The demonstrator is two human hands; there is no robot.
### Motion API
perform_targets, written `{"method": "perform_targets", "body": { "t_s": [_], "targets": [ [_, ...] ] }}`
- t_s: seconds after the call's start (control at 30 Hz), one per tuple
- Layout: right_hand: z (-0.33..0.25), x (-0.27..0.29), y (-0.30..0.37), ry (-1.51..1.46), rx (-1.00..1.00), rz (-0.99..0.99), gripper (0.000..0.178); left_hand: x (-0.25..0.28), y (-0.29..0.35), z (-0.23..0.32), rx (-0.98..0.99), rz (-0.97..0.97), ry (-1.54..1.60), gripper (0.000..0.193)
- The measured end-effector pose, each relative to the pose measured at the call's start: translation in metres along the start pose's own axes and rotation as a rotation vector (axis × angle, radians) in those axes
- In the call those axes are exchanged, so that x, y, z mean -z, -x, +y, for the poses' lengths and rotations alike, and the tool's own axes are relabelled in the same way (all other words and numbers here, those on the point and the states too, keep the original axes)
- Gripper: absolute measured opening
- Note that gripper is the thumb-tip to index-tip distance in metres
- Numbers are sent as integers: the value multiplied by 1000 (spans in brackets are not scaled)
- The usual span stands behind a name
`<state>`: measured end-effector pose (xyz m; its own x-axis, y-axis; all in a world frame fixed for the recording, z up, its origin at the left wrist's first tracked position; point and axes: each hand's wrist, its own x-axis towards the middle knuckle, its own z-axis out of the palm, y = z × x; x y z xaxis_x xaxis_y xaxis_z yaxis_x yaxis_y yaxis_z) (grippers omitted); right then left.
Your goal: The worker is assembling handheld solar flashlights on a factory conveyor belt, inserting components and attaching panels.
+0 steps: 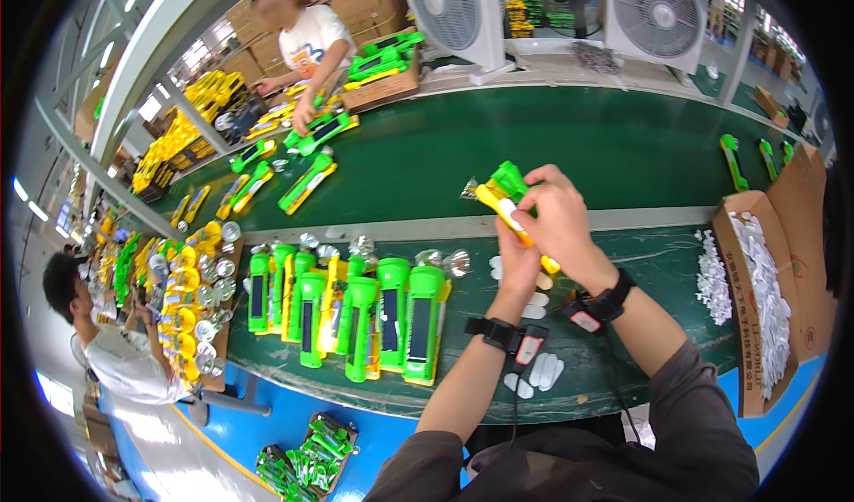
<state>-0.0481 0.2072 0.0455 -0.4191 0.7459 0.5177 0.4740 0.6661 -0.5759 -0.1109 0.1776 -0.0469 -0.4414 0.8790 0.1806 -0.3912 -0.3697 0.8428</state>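
A green and yellow flashlight (496,201) is held between my two hands above the near bench, tilted with its green head up. My left hand (517,264) closes round its lower yellow end. My right hand (562,222) pinches at its upper side, where a white patch shows; the fingertips partly cover that spot. A silvery piece (469,189) shows at the flashlight's far left end. Left of my hands, several green and yellow flashlights (359,315) lie side by side on the bench, with shiny reflectors (456,263) at their far ends.
White oval pieces (546,371) lie near my wrists. At right stand a cardboard box (752,382) full of white strips and a white pile (712,275). Beyond runs a green belt (569,128) carrying flashlights (308,184). Co-workers (313,40) work across the belt and at left.
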Motion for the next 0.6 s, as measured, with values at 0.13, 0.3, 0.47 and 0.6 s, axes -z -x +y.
{"method": "perform_targets", "body": {
  "t_s": [0.13, 0.3, 0.47, 0.6],
  "targets": [
    [0, 8, -6, 13, -66, -62, 11, -3, 2, 5, 23, 0, -35, 59],
    [1, 7, -9, -35, -130, -147, 11, -2, 4, 9, 41, -12, -29, 59],
    [-2, -3, 3, 36, -32, -27, 11, -2, 3, 0, -44, -70, -135, 68],
    [-8, -12, 16, 26, 48, 36, 11, 7, 2, -14, -96, -63, -204, 56]
  ]
}}
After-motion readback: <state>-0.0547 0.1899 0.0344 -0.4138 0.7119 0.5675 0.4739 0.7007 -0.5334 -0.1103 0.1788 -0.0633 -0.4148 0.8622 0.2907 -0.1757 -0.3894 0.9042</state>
